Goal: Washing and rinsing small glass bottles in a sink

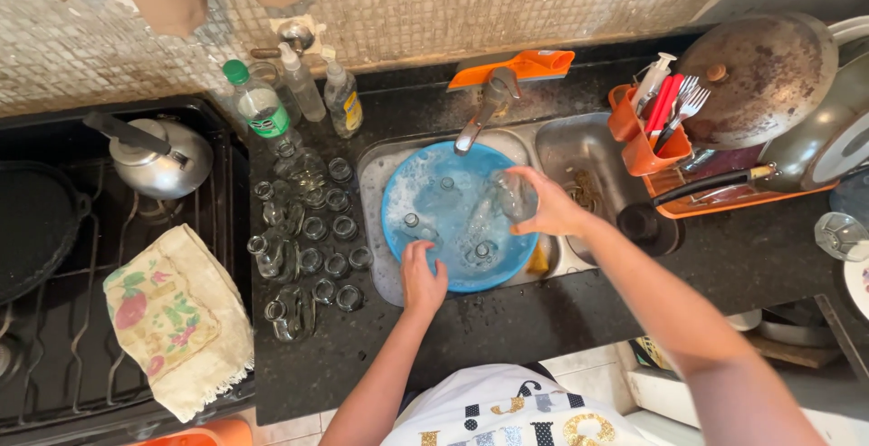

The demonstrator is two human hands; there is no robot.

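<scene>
As fingers grip, clear glass bottle (513, 194), wet, tilted.

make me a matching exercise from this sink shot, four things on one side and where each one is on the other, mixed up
Things:
1. right hand
2. left hand
3. kettle
4. patterned cloth

Places:
A. on the stove's back burner
B. draped over the stove's front edge, next to the counter
C. at the near rim of the blue basin
D. over the basin, holding a clear glass bottle

Pairs: 1-D, 2-C, 3-A, 4-B
</scene>
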